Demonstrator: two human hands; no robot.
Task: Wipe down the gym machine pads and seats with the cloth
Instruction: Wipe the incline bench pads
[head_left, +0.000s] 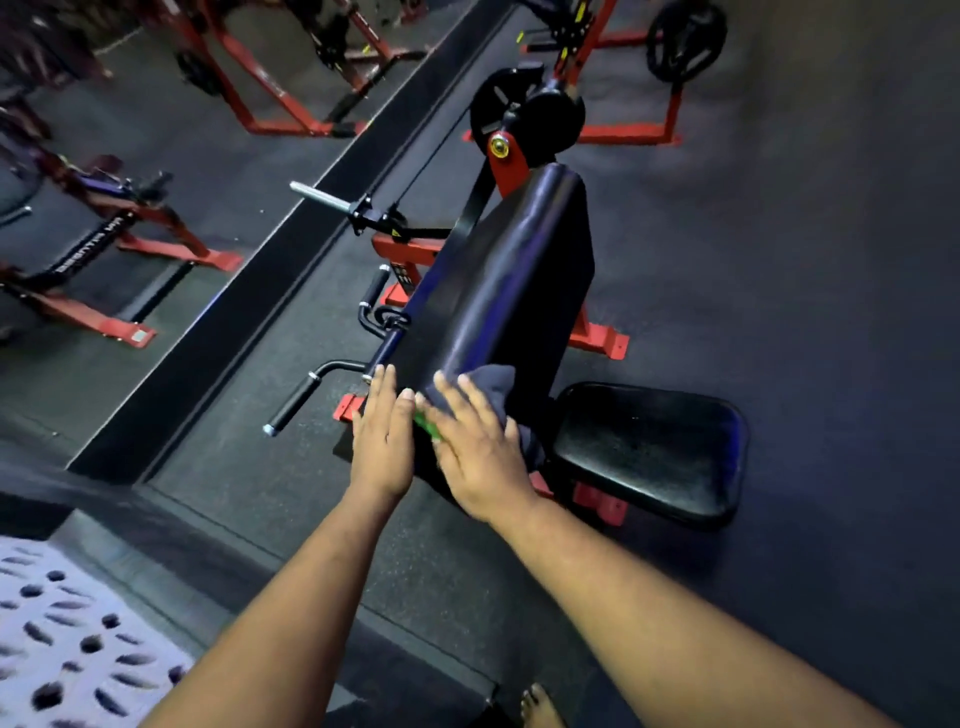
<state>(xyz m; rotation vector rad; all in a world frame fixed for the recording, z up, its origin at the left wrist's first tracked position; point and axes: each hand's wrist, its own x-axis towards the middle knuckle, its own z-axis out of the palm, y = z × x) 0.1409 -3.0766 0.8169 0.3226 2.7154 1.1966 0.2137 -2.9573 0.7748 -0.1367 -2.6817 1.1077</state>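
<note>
With the right hand (480, 457) flat on the dark cloth (493, 387), fingers (457, 395) straight and slightly spread, pressing it against the near end of the long black pad (509, 280), the wiping of this pad looks underway at its lower edge. Beside it the left hand (383, 441) rests on the pad's edge, fingers straight and together, holding nothing. Next move, by my reading: sweep the cloth up the pad's length, then cross to the seat (649, 447) just right of it.

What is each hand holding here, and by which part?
Neither hand grips anything. The right hand presses the dark cloth flat against the near end of the sloped pad, fingers straight. The left hand lies open beside it.
</note>
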